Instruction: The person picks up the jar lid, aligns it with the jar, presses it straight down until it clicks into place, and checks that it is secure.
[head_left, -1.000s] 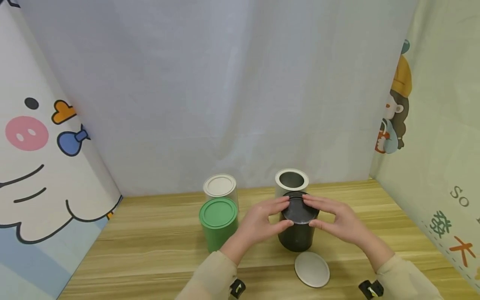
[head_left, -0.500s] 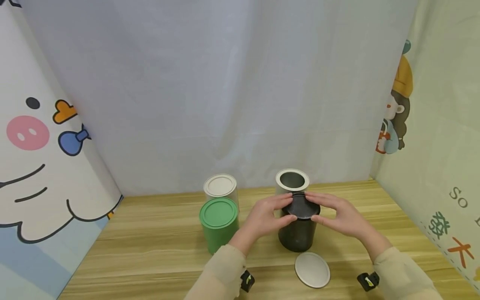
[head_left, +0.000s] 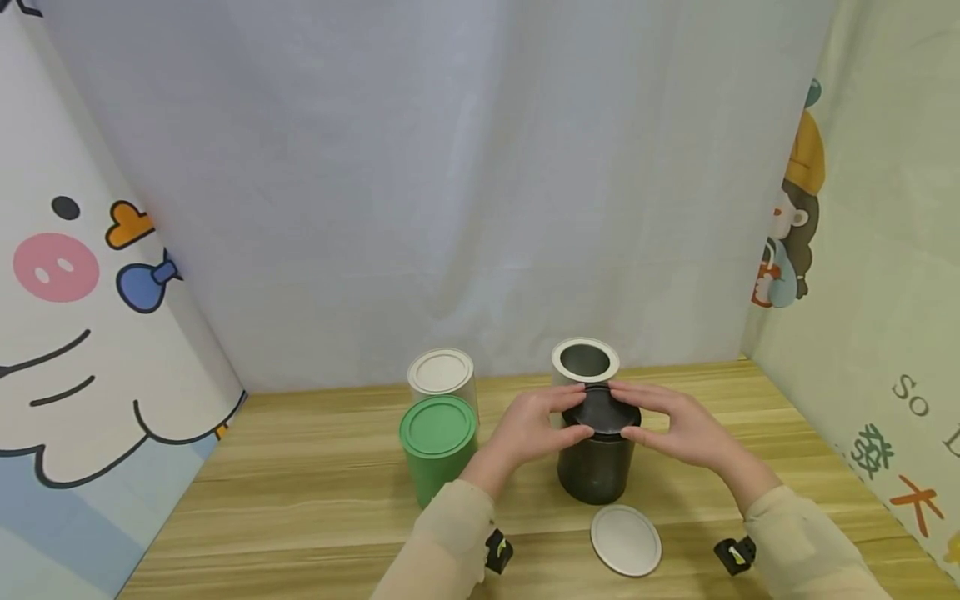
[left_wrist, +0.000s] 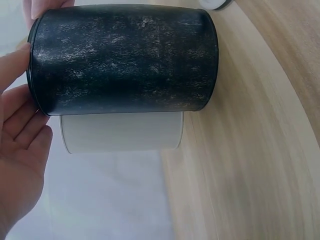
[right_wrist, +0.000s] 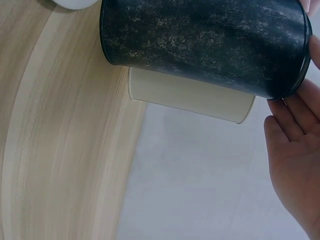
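A black can point(head_left: 595, 472) stands upright on the table, its scuffed side point(left_wrist: 125, 60) filling much of both wrist views. On its mouth sits a black lid point(head_left: 602, 412). My left hand point(head_left: 527, 429) holds the lid's left edge, thumb at the front and fingers toward the back. Opposite it, my right hand point(head_left: 684, 427) grips the right edge the same way. In the right wrist view, the lid's edge point(right_wrist: 306, 55) lies against the rim; whether it is fully seated I cannot tell. A loose pale round lid point(head_left: 626, 540) lies flat in front of the can.
Behind the black can stands an uncovered white can point(head_left: 561, 372), its dark inside showing. To the left are a green can point(head_left: 438, 429) with a green lid and, behind it, a white lidded can point(head_left: 441, 372). A pale curtain point(head_left: 375, 208) hangs along the table's back edge.
The black lid, tilted up a second ago, now lies flatter on the can. Both hands have shifted slightly, the left one a little to the right. The other cans have not moved.
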